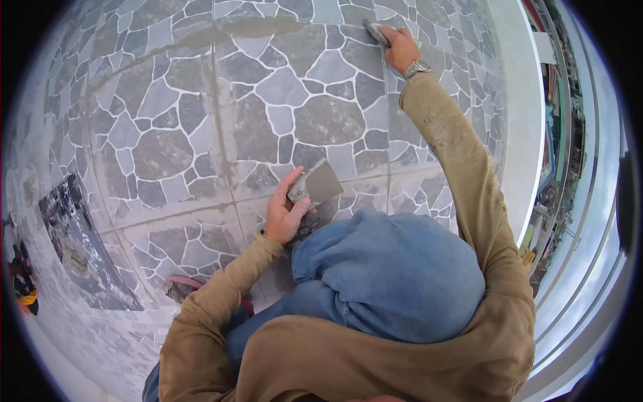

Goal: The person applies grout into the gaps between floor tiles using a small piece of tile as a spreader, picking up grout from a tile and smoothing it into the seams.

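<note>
My left hand (287, 213) is closed around the edge of a small, flat, squarish plate (321, 182) that carries smooth grey grout or mortar. It is held just above the floor in front of my bent, blue-clad knee (395, 275). Stretched far forward, my right hand (402, 50), with a metal watch at the wrist, grips a narrow grey hand tool (377, 32). That tool is down at a joint of the stone-patterned tiles (328, 120); its exact kind is unclear because the fingers cover much of it.
To the left lies a dark, grout-smeared sheet (84, 248) with a heap of grey mix on it. A pink-edged shoe (181, 287) shows beside my left forearm. Grey smears run along the tile joints (224, 154). A white ledge (512, 120) borders the right side, with railings beyond.
</note>
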The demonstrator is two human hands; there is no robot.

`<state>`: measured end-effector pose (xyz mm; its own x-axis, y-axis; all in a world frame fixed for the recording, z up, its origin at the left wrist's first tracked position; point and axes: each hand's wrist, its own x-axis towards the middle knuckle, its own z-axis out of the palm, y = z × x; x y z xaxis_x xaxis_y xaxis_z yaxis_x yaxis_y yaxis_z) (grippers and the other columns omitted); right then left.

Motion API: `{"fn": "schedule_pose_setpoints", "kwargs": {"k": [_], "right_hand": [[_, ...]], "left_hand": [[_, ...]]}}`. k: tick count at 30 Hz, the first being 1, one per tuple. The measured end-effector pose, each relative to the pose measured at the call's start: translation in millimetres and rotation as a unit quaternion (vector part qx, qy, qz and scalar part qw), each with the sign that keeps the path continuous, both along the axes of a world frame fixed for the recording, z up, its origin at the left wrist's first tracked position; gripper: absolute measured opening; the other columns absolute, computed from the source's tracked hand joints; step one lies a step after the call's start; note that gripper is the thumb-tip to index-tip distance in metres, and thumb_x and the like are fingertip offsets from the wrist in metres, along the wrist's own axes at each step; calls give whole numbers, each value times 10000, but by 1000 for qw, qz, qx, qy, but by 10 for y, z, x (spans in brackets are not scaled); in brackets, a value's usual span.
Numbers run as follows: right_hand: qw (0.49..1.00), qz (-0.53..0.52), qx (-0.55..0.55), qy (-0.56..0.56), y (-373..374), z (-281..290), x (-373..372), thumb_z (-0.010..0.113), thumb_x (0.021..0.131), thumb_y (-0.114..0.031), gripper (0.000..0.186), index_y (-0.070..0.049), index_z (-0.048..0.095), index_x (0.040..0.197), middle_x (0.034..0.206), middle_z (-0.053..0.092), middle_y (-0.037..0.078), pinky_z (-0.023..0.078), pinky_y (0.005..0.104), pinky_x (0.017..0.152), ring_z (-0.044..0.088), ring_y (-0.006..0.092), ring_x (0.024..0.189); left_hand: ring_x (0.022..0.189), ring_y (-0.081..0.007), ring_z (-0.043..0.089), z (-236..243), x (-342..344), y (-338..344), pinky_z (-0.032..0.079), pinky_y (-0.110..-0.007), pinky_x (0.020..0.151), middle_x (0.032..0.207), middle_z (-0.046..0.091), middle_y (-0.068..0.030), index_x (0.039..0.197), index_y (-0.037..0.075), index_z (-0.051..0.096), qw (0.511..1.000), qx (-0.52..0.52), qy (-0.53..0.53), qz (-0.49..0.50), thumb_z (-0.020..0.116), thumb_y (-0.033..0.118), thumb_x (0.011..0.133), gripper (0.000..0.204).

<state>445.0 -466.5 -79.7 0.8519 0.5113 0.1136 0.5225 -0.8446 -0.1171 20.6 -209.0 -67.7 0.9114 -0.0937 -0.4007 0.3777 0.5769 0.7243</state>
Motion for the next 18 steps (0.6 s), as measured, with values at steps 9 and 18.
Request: {"fn": "schedule_pose_setpoints", "kwargs": {"k": [9,18], "right_hand": [[997,-3,-62,50,264,80,19,612,778,-79,566,-142,600,1340,1254,644,104,533,458,923,581,359,1104],[995,63,-69,-17,783,47,-211,652,792,-111,405,-85,612,1194,1202,646,77,568,462,859,584,333,1105]], "left_hand": [[1046,-152,622,-47,46,7,604,-288,780,1299,581,-96,1526,49,388,1000,10,15,12,567,12,945,609],[953,-110,628,-89,86,83,595,-268,702,1257,619,-82,1503,58,433,995,99,6,-20,549,17,958,559]]}}
